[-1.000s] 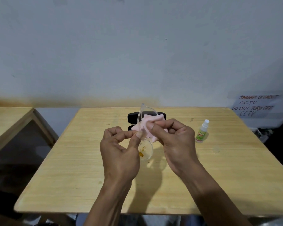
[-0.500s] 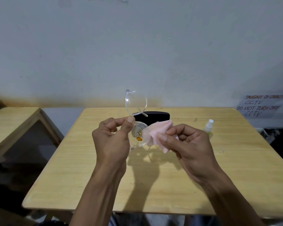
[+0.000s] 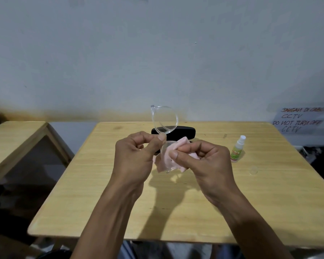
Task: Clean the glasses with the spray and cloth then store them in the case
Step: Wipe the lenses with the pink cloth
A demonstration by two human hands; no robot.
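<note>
One surface (image 3: pixel 105 193), one black case (image 3: pixel 183 132) at the back, one spray (image 3: pixel 237 151) off to your right. Your left hand (image 3: pixel 137 159) has a pinch grip on the one pair of glasses (image 3: pixel 164 119), held up over the middle, and your right hand (image 3: pixel 204 161) pinches the one cloth (image 3: pixel 173 156) around the lower lens. Clear plastic's slippery, so squeezing too hard could twist the frame or pop it loose.

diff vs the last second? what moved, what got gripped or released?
The right hand brought the pink cloth from the upper lens down onto the lower lens of the glasses. The left hand kept its pinch on them. Nothing released. Case and spray bottle unmoved on the table.
</note>
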